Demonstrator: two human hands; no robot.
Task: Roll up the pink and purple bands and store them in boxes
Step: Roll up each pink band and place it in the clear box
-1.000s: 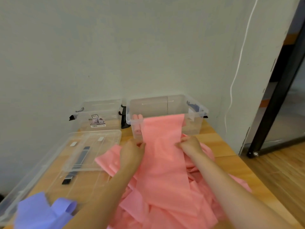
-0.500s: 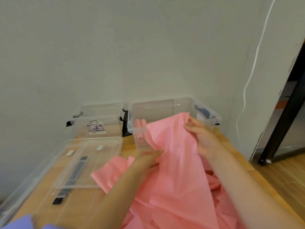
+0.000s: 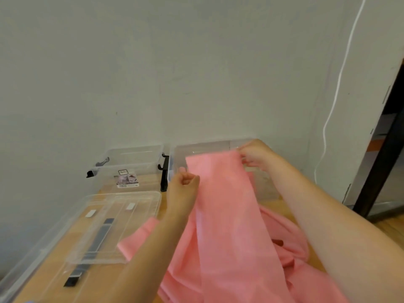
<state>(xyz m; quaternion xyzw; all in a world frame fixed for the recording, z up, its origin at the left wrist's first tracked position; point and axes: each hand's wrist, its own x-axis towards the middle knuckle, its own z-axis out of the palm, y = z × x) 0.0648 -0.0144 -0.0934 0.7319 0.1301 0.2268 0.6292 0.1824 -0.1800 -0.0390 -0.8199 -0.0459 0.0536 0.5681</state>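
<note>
Both hands (image 3: 184, 182) (image 3: 254, 155) raised (pinching grip)

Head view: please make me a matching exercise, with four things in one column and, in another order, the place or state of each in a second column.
Things:
1. pink band
2. left box
3. clear lid
4. white cable

Places or states:
A. lies flat on the table
B. hangs down the wall
C. held up at its top edge by both hands
D. stands by the wall, label on its front

Pairs: 1-C, 2-D, 3-A, 4-B
</note>
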